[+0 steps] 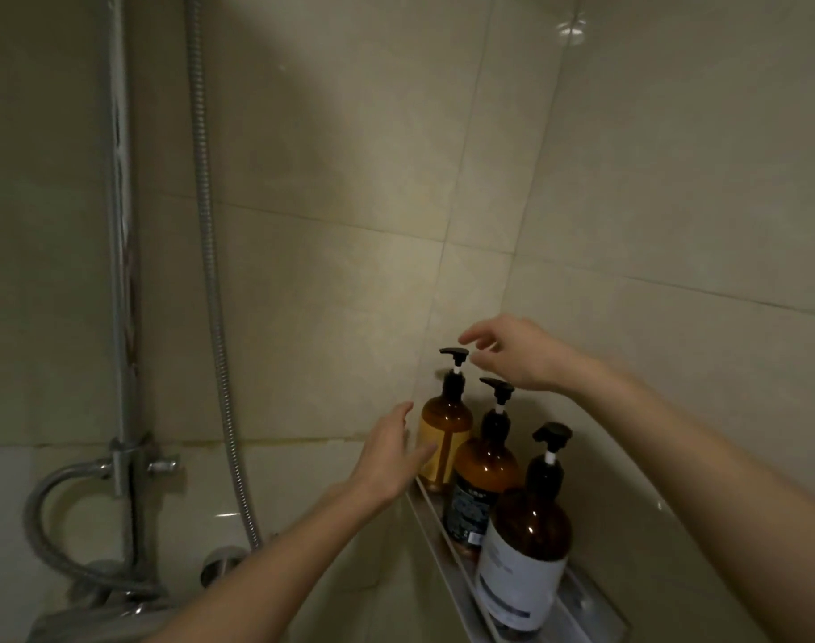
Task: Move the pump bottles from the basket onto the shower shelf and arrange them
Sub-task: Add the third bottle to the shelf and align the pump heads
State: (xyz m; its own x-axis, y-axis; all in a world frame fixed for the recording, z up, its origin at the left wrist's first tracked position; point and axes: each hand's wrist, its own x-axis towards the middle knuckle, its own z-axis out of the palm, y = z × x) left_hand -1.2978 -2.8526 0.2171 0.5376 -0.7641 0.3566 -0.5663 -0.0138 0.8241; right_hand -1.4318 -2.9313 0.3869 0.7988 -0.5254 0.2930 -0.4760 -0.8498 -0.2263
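Up in the tiled corner, three amber plastic pump bottles with black pump heads stand upright in a row on the narrow silver metal shower shelf (435, 526), which runs along the right-hand wall. Farthest back, nearest the corner, is the amber bottle with a yellow label (444, 431); just in front of it, touching or almost touching, stands the amber bottle with a dark patterned label (479, 484), and nearest the camera is the larger dark amber bottle with a white label (526, 549). The left hand (391, 461) reaches in from the lower left with fingers spread and slightly curled, its fingertips just beside the yellow-labelled bottle's left flank; whether they actually touch the plastic cannot be told, and the hand grips nothing. The right hand (512, 352) hangs above the row, palm down, fingers loosely parted, with its fingertips just beside the black pump head of the rear bottle and over the pump of the middle one; it too is empty. On the left wall a chrome vertical shower riser pipe (120, 225) and a ribbed metal shower hose (206, 225) run down to the chrome mixer fittings, well apart from the shelf
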